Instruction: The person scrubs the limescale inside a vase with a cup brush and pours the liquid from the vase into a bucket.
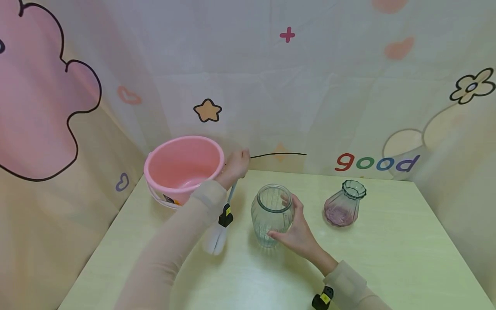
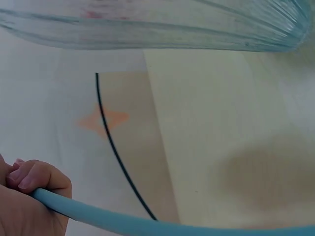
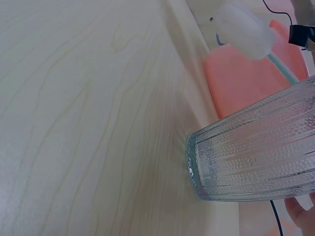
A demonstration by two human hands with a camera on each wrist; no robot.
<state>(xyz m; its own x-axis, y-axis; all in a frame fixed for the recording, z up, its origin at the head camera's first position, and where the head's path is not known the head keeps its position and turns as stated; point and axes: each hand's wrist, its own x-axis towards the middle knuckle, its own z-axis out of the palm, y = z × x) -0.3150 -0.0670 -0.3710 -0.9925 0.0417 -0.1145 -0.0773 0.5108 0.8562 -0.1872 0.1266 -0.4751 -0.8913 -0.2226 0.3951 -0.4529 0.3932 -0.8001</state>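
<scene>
My left hand (image 1: 237, 164) grips a light-blue stick (image 2: 113, 218) whose white, sponge-like head (image 1: 215, 241) points down toward me. That hand is beside the right rim of a pink bucket (image 1: 217, 165), and the sleeve overlaps the bucket's front in the head view. A clear ribbed glass jar (image 1: 267, 221) stands upright close over the table, to the right of the white head. Around its right side my right hand (image 1: 300, 236) is curled, thumb at the front and fingers behind. In the right wrist view, only a few fingertips show below the jar (image 3: 256, 152).
A faceted vase (image 1: 342, 209), greenish at the neck and purple at the base, stands to the right on the pale wooden table (image 1: 395, 241). Behind the table hangs a printed cloth (image 1: 248, 77). Each wrist carries a small black camera (image 1: 226, 216).
</scene>
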